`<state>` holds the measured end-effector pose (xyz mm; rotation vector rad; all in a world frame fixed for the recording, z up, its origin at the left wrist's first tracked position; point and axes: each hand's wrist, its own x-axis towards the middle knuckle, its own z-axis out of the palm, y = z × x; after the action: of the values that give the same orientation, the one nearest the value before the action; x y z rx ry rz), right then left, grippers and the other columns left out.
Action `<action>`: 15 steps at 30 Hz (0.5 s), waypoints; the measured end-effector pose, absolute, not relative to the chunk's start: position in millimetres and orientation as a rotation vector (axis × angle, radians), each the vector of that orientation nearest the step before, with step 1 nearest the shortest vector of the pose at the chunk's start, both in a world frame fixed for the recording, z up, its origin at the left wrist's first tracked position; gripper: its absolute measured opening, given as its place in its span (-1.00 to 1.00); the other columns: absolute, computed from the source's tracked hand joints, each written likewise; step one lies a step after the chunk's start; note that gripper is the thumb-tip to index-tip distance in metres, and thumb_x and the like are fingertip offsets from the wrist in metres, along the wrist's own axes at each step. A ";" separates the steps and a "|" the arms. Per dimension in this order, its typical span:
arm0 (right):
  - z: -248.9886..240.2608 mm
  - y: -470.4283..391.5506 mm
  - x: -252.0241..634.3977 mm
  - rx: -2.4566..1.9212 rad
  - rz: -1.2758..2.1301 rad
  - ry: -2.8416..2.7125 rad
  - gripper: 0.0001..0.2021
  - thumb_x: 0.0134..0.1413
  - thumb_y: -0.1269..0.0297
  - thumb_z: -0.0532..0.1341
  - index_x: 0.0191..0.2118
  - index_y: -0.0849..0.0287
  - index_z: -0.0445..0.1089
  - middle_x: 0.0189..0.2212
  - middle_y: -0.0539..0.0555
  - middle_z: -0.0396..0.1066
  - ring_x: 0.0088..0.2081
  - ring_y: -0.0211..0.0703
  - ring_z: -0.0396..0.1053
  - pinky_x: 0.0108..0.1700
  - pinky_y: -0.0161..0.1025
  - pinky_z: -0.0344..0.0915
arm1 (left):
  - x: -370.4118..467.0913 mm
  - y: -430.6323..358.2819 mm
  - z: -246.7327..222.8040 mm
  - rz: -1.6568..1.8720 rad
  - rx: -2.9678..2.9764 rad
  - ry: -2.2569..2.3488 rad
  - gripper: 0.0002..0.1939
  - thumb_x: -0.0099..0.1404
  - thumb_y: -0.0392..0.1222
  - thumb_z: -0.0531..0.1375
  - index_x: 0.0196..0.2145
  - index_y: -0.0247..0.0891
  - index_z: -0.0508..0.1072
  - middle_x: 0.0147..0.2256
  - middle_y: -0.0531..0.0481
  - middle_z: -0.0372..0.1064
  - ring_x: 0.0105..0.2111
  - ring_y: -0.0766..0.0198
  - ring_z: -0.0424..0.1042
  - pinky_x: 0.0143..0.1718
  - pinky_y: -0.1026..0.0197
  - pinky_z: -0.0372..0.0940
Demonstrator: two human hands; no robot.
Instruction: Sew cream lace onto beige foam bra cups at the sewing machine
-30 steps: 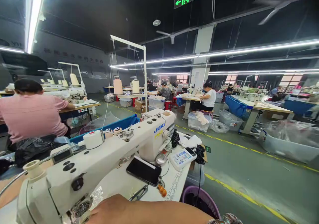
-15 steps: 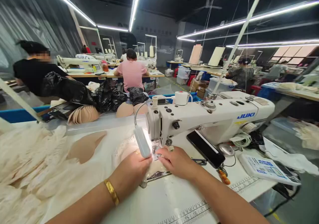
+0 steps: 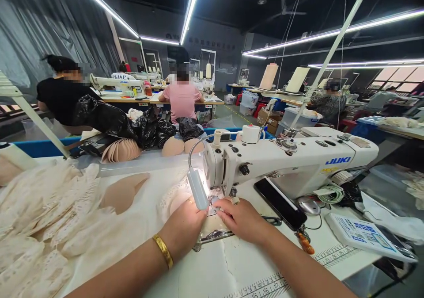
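Observation:
A white sewing machine [image 3: 298,156] stands on the white table, its small lamp [image 3: 198,189] shining on the needle area. Left of the needle, my left hand [image 3: 187,223], with a gold bracelet above the wrist, has its fingers closed on a pale lace cup piece [image 3: 168,200] that lies partly under it. My right hand [image 3: 243,220] is at the right of the presser foot, thumb and fingers together near the needle plate; whatever lies between its fingertips is too small to make out.
Cream lace fabric [image 3: 39,218] is heaped at the left beside a beige cup piece [image 3: 122,192]. A phone [image 3: 281,203], a white box [image 3: 367,236] and a silver round object [image 3: 308,205] lie at the right. Stacked cups [image 3: 122,150] and black bags stand behind; people sit farther back.
The whole view has shifted, so the scene sits farther right and slightly lower. Both hands keep nearly the same place beside the needle.

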<state>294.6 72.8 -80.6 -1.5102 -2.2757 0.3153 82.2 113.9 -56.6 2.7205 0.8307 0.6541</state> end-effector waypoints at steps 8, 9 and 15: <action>-73.7 71.6 289.0 -1.478 0.200 -2.290 -0.79 0.34 0.37 0.09 -0.07 0.07 0.46 -0.35 -0.01 0.51 -0.33 -0.11 0.36 -0.28 -0.26 0.15 | 86.0 109.9 -33.0 0.692 2.784 0.833 -0.77 0.30 -0.45 0.00 -0.39 -0.19 0.33 -0.41 -0.05 0.33 -0.39 0.18 0.33 -0.24 0.14 0.42; -73.1 72.4 288.6 -1.471 0.183 -2.294 -0.79 0.33 0.38 0.10 -0.07 0.08 0.46 -0.34 0.00 0.52 -0.32 -0.11 0.38 -0.27 -0.26 0.17 | 86.1 109.7 -32.4 0.703 2.758 0.857 -0.78 0.32 -0.43 0.01 -0.40 -0.19 0.34 -0.40 -0.06 0.36 -0.38 0.18 0.34 -0.24 0.15 0.42; -68.2 77.2 288.7 -1.508 0.074 -2.352 -0.80 0.33 0.34 0.16 -0.05 0.06 0.51 -0.25 0.00 0.61 -0.20 -0.09 0.50 -0.16 -0.25 0.29 | 79.7 121.3 -35.8 0.612 2.460 1.087 -0.56 0.57 -0.21 -0.13 -0.35 -0.18 0.46 -0.35 0.01 0.53 -0.31 0.18 0.54 -0.26 0.21 0.44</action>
<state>288.7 77.2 -68.2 -1.5078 -2.3516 0.0741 79.7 121.3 -35.8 2.4602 1.0871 0.6119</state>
